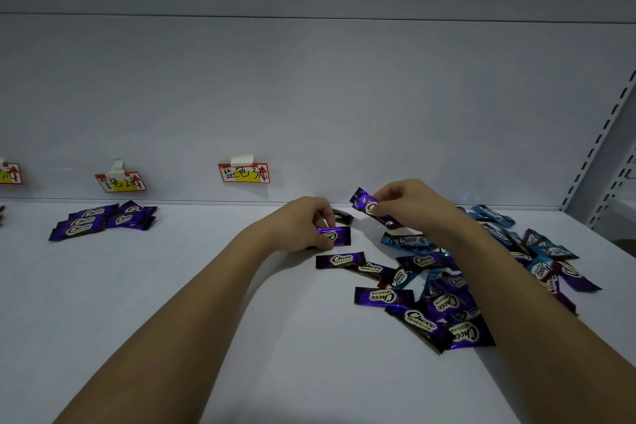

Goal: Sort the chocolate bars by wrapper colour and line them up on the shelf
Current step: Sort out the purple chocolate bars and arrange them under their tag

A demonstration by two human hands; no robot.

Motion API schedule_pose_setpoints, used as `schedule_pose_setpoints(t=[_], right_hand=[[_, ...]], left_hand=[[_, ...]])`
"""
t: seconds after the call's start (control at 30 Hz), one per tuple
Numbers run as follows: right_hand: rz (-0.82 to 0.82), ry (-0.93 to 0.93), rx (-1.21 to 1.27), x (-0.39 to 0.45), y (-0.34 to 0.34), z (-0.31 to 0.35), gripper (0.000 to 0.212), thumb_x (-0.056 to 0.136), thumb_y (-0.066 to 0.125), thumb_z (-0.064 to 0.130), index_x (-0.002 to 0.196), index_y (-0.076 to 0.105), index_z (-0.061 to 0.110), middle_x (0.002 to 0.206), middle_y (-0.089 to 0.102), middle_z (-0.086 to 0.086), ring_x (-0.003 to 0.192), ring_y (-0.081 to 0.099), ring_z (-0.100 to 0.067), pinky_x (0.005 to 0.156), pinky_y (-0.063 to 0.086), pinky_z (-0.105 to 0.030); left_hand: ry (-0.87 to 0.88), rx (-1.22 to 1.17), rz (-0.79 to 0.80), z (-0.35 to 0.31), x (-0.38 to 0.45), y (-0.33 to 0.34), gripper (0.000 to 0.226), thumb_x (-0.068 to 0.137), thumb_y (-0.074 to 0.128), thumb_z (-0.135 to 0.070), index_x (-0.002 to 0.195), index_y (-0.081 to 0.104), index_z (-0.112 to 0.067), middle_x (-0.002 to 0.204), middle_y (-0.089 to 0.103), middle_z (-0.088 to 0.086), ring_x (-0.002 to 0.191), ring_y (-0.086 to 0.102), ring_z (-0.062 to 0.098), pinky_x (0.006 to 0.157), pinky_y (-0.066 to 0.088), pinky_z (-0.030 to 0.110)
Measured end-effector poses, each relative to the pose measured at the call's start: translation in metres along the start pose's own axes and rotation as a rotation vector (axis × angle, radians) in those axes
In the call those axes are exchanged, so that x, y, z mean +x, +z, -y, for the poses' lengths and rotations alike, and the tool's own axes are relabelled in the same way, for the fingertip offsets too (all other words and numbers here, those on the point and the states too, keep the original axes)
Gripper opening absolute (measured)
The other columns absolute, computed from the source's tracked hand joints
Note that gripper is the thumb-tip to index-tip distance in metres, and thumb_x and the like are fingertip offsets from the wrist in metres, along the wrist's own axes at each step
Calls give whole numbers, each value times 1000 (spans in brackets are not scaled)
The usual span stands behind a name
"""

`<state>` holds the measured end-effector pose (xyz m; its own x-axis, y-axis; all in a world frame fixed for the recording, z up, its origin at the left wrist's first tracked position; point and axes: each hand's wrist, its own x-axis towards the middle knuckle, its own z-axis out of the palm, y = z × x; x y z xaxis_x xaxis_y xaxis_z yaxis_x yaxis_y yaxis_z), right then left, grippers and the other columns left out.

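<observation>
**Both hands hold purple bars over the shelf**

The left hand (303, 224), at the centre of the frame, has its fingers and thumb curled round a purple chocolate bar (334, 235) that lies low, at or just above the white shelf (172, 286). The right hand (409, 201), just to its right and slightly higher, pinches a second purple bar (370, 206), lifted off the shelf and tilted down to the right.

A mixed heap of purple and blue bars (454, 289) sprawls across the right half of the frame, partly under the right forearm; one purple bar (340, 259) lies at its left edge, just below the left hand. A dark bar (342, 217) lies between the two hands.

At the left, well apart from the heap, a sorted group of purple bars (103, 220) sits against the back wall beneath a handwritten label (120, 181). Another label (244, 172) is taped above the centre, and a third (10, 173) shows at the left edge.
</observation>
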<state>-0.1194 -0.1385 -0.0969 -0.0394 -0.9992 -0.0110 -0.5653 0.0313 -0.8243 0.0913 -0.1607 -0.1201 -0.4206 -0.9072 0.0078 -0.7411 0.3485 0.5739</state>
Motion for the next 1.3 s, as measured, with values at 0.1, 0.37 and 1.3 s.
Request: schedule_pose_setpoints(t=[0.1, 0.37, 1.3], right_hand=[[-30, -7, 42, -6, 6, 6, 13, 91, 59, 11, 95, 70, 15, 91, 68, -6, 73, 62, -14, 75, 52, -30], [-8, -120, 158, -24, 48, 44, 14, 88, 61, 5, 95, 71, 12, 84, 69, -6, 70, 57, -13, 69, 46, -26], [172, -341, -133, 33, 326, 180, 18, 87, 69, 13, 105, 72, 13, 95, 64, -1, 88, 59, -17, 74, 42, -22]], left_hand=[[-18, -137, -47, -1, -7, -4, 22, 79, 79, -16, 96, 66, -18, 92, 67, 5, 69, 56, 12, 64, 46, 23], [-91, -262, -254, 45, -74, -70, 18, 87, 64, -7, 98, 69, -21, 86, 71, 1, 67, 62, 17, 68, 54, 32], [-353, 54, -552, 262, -173, -170, 25, 87, 69, -14, 112, 71, -16, 114, 68, 3, 89, 53, 9, 74, 35, 18]])
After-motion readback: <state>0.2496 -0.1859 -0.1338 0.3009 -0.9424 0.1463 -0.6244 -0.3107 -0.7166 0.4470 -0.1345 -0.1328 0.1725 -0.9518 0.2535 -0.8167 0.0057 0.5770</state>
